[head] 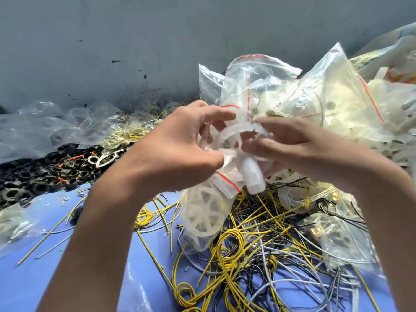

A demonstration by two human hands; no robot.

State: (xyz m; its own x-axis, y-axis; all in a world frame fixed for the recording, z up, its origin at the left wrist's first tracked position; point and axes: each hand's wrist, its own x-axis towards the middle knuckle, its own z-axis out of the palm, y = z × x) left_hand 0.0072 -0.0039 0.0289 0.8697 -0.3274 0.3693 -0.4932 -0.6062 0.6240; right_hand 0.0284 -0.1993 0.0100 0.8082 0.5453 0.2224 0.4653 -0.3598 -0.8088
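Note:
Both hands meet at the middle of the view around a clear zip bag (227, 181) with a red seal line. My left hand (180, 140) grips the bag's mouth with curled fingers and thumb. My right hand (283, 143) pinches a white plastic ring part (229, 134) at the bag's opening. A white plastic tube (253, 176) sticks down out of the bag. Below it, the bag holds white spoked wheel parts (204, 212). The fingertips are partly hidden by the plastic.
A tangle of yellow, black and grey wires (247, 255) covers the blue table (33, 278) at the front. Black threaded rings (56, 172) lie heaped at left. Filled clear bags (326, 104) pile up at back right, empty ones (45, 124) at left. A grey wall (135, 41) stands behind.

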